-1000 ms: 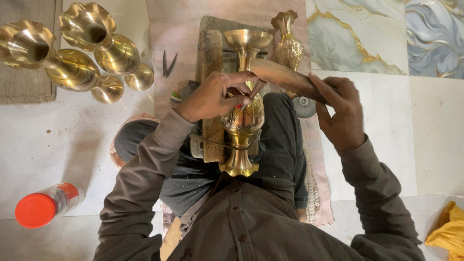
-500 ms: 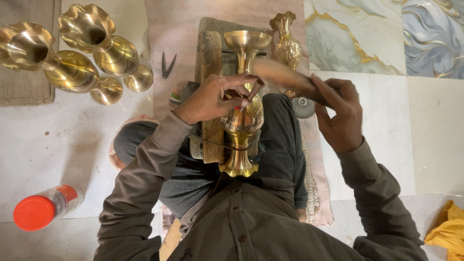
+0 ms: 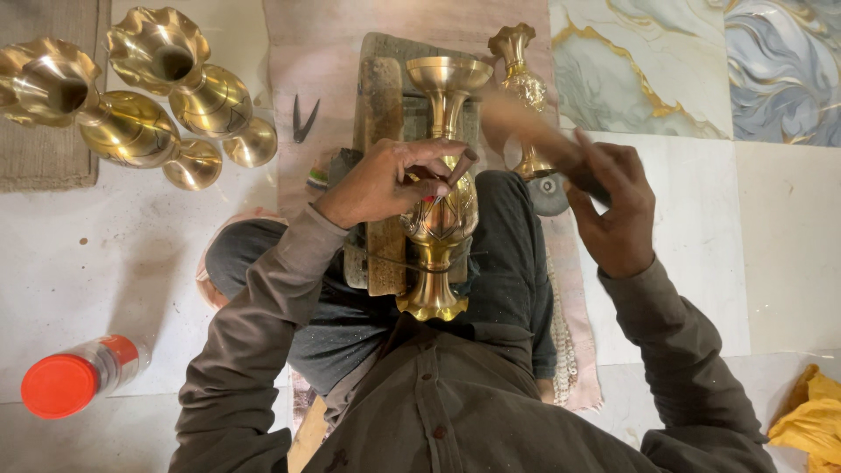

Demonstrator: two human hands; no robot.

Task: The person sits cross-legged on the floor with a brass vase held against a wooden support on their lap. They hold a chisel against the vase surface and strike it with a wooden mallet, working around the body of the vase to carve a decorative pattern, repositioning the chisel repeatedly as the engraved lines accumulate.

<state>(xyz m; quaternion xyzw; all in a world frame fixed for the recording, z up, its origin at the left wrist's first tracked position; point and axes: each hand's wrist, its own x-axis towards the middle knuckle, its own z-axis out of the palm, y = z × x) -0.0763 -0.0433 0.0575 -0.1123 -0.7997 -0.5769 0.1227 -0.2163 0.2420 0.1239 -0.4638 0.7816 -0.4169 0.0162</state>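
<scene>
Fingers of the left hand curl tight around a small tool, its tip pressed to the belly of a polished brass vase lying along a wooden block on the person's lap. Closed around a blurred wooden mallet, the right hand sits just right of the vase. Two more fluted brass vases lie on the floor to the left, near a red-capped plastic bottle.

Glossy brass vase; rough wooden block; matt cloth sleeves.
</scene>
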